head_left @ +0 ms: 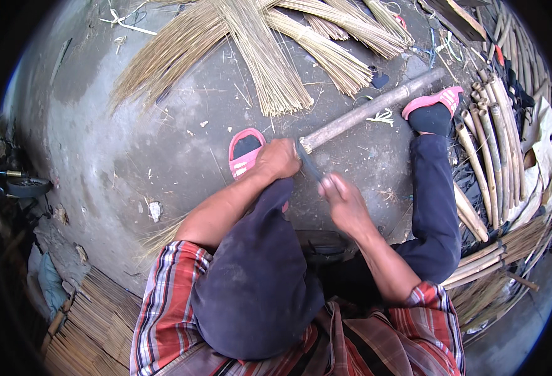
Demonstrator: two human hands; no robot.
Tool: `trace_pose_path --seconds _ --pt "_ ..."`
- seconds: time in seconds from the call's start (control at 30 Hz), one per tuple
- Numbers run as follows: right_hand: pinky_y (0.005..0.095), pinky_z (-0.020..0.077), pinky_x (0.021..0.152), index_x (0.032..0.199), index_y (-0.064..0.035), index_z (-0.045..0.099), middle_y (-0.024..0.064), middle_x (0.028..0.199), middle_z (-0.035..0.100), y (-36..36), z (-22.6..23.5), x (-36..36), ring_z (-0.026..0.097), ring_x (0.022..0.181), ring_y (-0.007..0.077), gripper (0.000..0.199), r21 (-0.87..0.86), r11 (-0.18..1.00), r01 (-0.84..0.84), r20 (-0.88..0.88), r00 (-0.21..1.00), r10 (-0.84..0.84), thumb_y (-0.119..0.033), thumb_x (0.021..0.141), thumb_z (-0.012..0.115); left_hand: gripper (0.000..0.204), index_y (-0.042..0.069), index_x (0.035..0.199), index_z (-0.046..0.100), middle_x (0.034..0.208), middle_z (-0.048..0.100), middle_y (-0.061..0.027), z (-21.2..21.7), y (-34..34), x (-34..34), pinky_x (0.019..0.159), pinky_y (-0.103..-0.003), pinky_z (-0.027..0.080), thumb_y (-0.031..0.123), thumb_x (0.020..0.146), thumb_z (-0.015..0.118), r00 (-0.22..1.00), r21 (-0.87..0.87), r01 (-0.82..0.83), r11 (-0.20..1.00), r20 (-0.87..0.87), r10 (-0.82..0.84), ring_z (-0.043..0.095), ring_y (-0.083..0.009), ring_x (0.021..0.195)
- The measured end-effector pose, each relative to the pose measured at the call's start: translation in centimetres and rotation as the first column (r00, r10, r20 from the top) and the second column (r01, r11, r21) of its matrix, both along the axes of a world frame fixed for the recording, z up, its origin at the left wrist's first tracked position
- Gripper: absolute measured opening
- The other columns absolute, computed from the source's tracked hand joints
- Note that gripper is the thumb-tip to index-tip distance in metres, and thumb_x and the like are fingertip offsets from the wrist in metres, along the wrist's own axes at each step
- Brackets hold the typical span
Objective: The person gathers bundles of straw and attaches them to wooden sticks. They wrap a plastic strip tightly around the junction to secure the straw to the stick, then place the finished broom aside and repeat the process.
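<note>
Both hands work at the pole's point(372, 108) near end: left hand point(278, 159) gripping it firm, right hand point(343, 199) closed on the blade point(309, 164), best angled shallow, away from fingers.

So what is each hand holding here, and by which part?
The left hand grips the near end of the bamboo pole. The right hand holds a dark blade by its lower end, set against that pole end.

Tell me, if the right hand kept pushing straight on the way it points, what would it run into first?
Most likely the near end of the bamboo pole: the right hand grips a dark blade aimed up-left at it, where the left hand holds. Depth is hard to judge.
</note>
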State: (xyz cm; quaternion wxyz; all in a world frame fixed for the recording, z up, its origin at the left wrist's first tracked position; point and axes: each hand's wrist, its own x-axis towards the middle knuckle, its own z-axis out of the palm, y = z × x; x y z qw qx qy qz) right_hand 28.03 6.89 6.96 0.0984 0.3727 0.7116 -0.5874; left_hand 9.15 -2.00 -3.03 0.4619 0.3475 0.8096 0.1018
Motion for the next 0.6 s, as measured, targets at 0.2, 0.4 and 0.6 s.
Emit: trace_pose_path --seconds 0.2,0.4,0.6 --pt "0.0452 0.0486 0.075 0.097 -0.0068 0.061 0.0163 0.075 0.06 -0.9 -1.9 6.9 0.062 0.075 0.0361 0.031 -0.024 1.0 -0.02 0.211 0.977 0.024 -0.031 0.112 0.049 0.042 -0.004 0.111 0.073 0.094 0.077 -0.0256 4.0 1.0 -1.7 0.084 -0.046 0.058 0.024 0.08 0.08 0.959 -0.025 -0.112 0.993 0.259 0.114 0.077 -0.0361 0.089" --pt "0.0492 0.0496 0.073 0.097 -0.0085 0.06 0.0165 0.087 0.066 2.2 -7.0 2.0 0.065 0.084 0.0404 0.021 0.253 0.962 -0.101 0.051 0.995 0.091 -0.027 0.106 0.058 0.031 -0.001 0.104 0.072 0.078 0.068 -0.0023 8.9 1.0 -0.7 0.063 -0.03 0.051 0.02 0.084 0.083 0.674 0.101 -0.007 0.995 0.735 -0.07 0.062 -0.0115 0.067" --pt "0.0477 0.0534 0.083 0.108 -0.0064 0.066 0.0135 0.103 0.073 5.2 -6.0 -3.0 0.07 0.102 0.0387 0.015 0.57 0.801 -0.185 -0.263 0.882 0.391 -0.015 0.096 0.068 0.031 0.002 0.1 0.07 0.07 0.06 -0.0006 7.5 0.5 -1.3 0.053 -0.026 0.045 0.031 0.094 0.082 0.409 0.074 -0.044 0.996 0.911 -0.05 0.057 -0.0087 0.058"
